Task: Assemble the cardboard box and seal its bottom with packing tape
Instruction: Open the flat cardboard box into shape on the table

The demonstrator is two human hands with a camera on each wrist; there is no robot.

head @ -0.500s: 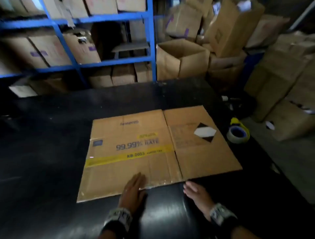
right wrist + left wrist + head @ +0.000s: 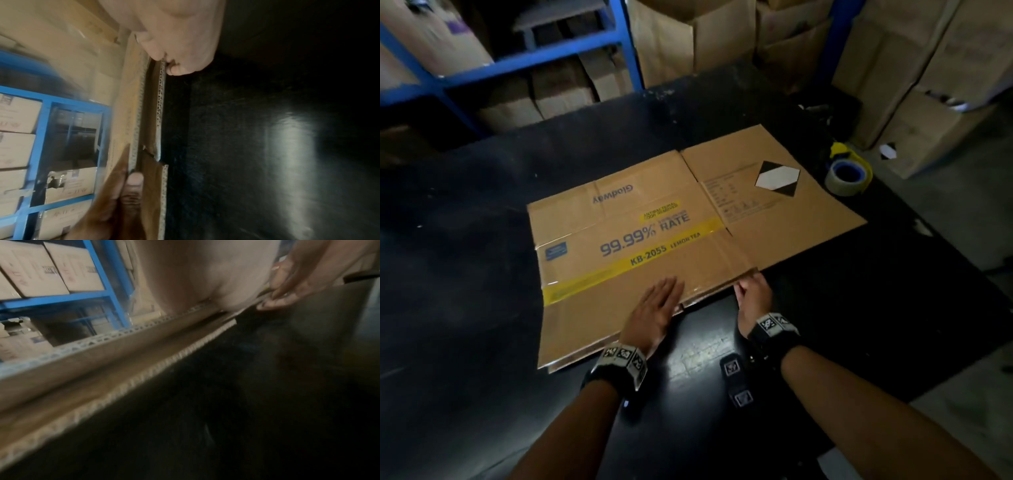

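From my head camera I see the flattened cardboard box [image 2: 654,246] lying printed side up in the middle of the black table [image 2: 465,274], its near edge toward me at 6 o'clock. My left hand [image 2: 654,308] lies flat on the top layer near that edge, fingers straight and close together, pressing down. My right hand [image 2: 753,301] sits at about 3 o'clock from the left one, at the box's near edge, fingers curled at the cardboard. The roll of packing tape [image 2: 847,176] rests on the table at 2 o'clock, just beside the box's right flap. The head view hides what the fingertips do; the right wrist view shows it: my thumb and fingers [image 2: 179,65] pinch the lower corrugated layer, which stands apart from the upper one. The left wrist view, blurred, shows the same two layers gaping along the edge, with the right hand [image 2: 287,288] gripping at the far end. Blue shelving [image 2: 534,61] loaded with cartons stands at 11 o'clock behind the table.
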